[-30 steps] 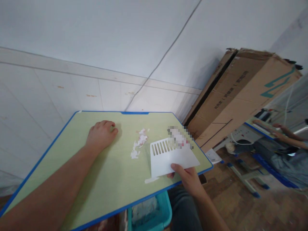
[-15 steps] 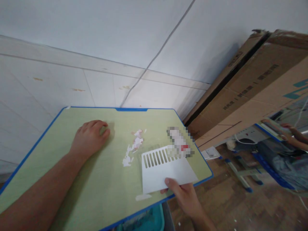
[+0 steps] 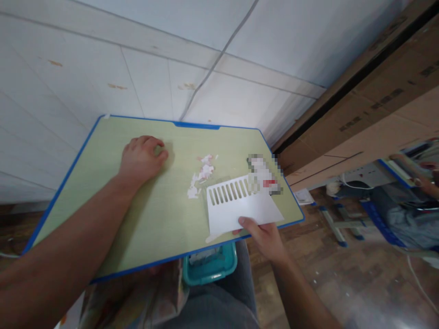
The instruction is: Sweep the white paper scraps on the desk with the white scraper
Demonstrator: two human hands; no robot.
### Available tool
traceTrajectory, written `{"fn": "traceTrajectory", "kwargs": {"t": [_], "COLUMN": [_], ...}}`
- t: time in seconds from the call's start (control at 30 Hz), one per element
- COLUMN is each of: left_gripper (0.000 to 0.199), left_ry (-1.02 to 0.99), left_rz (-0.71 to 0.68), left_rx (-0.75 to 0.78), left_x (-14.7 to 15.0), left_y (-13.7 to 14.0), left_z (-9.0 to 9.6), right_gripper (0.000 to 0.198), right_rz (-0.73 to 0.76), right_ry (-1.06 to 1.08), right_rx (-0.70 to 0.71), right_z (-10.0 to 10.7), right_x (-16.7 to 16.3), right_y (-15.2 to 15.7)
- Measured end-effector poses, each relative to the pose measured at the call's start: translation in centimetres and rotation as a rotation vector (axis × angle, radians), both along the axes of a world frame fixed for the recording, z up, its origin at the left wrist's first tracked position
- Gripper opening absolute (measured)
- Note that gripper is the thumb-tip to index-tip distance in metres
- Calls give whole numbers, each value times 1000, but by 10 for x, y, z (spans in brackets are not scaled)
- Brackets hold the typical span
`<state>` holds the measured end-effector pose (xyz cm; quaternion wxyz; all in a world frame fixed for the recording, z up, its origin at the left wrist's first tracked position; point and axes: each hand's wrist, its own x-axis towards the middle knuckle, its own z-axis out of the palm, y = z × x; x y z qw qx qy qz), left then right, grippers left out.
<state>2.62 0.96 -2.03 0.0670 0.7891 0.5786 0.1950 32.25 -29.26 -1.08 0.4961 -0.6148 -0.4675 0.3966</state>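
In the head view, my right hand (image 3: pixel 262 235) pinches the lower edge of a white card (image 3: pixel 236 211), thumb on top and fingers beneath. A row of long slots is cut along the card's far side. The card lies over the right front part of the pale green tabletop (image 3: pixel 164 219). My left hand (image 3: pixel 144 157) rests on the left half of the table, its fingers loosely curled, thumb apart, and nothing visible in it. Between the hands lie small white and pinkish paper scraps (image 3: pixel 206 171). Beyond the card is a blurred-out item (image 3: pixel 262 173), partly white with a red patch.
A teal plastic basket (image 3: pixel 212 269) sits below the table's front edge. Large cardboard boxes (image 3: pixel 377 109) lean along the right side, and a white wall (image 3: pixel 144 82) rises behind the table. At far right another person's arm (image 3: pixel 423 183) is near another desk.
My view has tilted downward, so the table sits higher in the picture and more of the basket shows. Both hands keep about the same place on the table, the right still holding the card.
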Motion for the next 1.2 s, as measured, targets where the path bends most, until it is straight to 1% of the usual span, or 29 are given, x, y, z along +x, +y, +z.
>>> {"fn": "traceTrajectory", "kwargs": {"t": [0.13, 0.3, 0.4, 0.47, 0.7, 0.9, 1.07, 1.2], "left_gripper": [51, 49, 50, 52, 58, 59, 64, 60], "left_ry": [3, -17, -32, -29, -8, -27, -17, -12], "left_rz": [3, -5, -23, -32, -24, -37, -28, -3], "left_rx": [-7, 8, 8, 9, 9, 20, 2, -3], "left_x": [0, -2, -3, -3, 0, 0, 2, 4], "left_y": [2, 6, 6, 6, 6, 7, 2, 0], "left_z": [0, -3, -4, -3, 1, 0, 4, 6], "right_gripper": [46, 41, 43, 43, 36, 40, 38, 38], "right_rz": [-9, -36, -104, -147, -129, -81, -92, -135], "right_ry": [21, 21, -1, -16, -38, -62, -51, -63], "right_rx": [9, 43, 94, 113, 85, 80, 42, 26], "right_z": [1, -9, -16, -17, -3, -4, -2, 1], "right_x": [2, 6, 6, 7, 11, 13, 12, 11], "right_y": [-3, -6, -4, -2, -3, -10, -13, -16]}}
